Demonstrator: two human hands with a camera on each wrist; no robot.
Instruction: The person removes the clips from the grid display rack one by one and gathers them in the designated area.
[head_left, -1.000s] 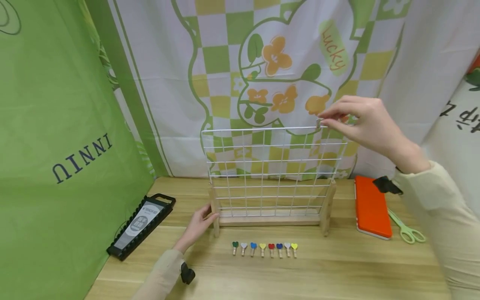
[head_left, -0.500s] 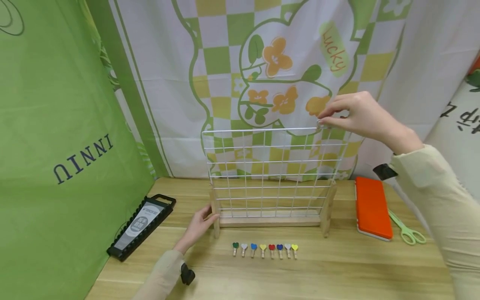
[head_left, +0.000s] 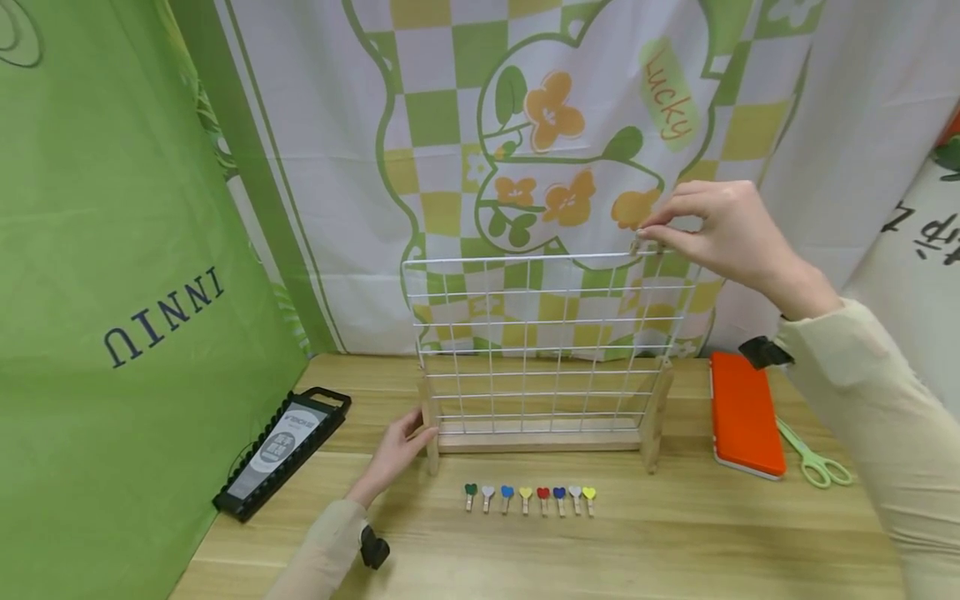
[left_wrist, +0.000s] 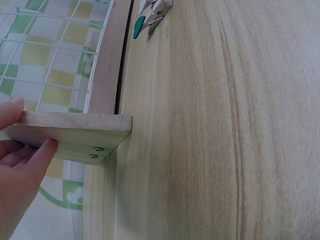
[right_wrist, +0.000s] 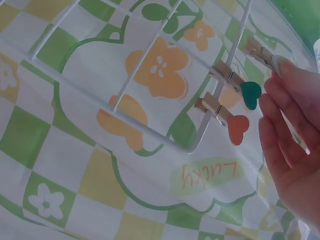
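A white wire grid point(head_left: 525, 259) stands upright in a wooden base. My left hand point(head_left: 397, 454) grips the left wooden leg point(left_wrist: 75, 129), thumb on one face and fingers on the other. Up at the grid's top right, my right hand point(head_left: 723, 223) pinches a small wooden clothespin point(right_wrist: 260, 54) by its heart end, which is mostly covered by the fingers. That clothespin's free tip is right by the top wire. Beside it on the same wire are clipped a clothespin with a green heart point(right_wrist: 251, 95) and one with an orange-red heart point(right_wrist: 238, 130).
Several heart clothespins point(head_left: 543, 494) lie in a row on the table before the rack. To the right are an orange-red case point(head_left: 746, 412) and green scissors point(head_left: 816, 462); to the left lies a black tool holder point(head_left: 281, 450). A printed curtain point(head_left: 431, 117) hangs behind.
My right hand has risen a little, and its fingertips with the clothespin sit slightly higher at the top wire. The left hand keeps its grip on the leg.
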